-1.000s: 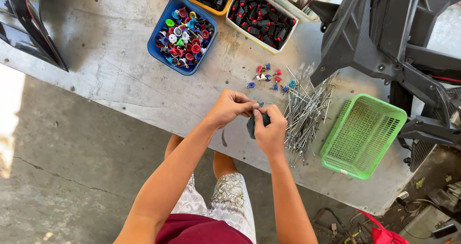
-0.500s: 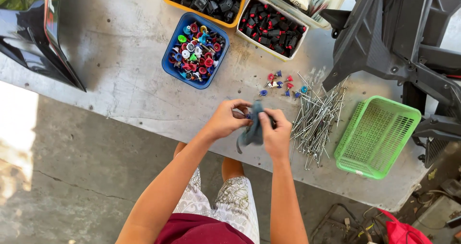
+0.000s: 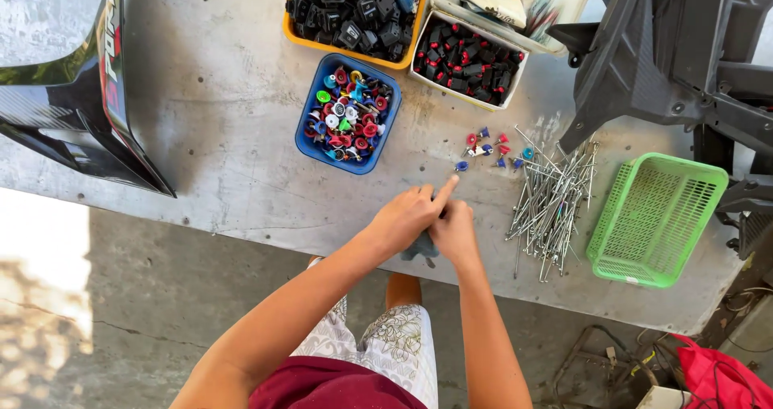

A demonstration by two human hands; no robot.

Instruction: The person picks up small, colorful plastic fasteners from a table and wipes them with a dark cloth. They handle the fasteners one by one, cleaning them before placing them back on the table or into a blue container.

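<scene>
Grey cloth (image 3: 420,249) pinched between left hand (image 3: 409,213) and right hand (image 3: 456,233).

The bench (image 3: 209,135) is pale grey. On it stand a blue tray (image 3: 310,127) with red, green, white and blue caps, an orange tray (image 3: 291,35) with black parts, a white tray (image 3: 419,59) with black and red parts, and a bright green basket (image 3: 656,220). The pins (image 3: 551,208) are silver. Between the hands is a grey-blue cloth (image 3: 420,249). The shorts (image 3: 386,349) are white with a flower pattern.
</scene>
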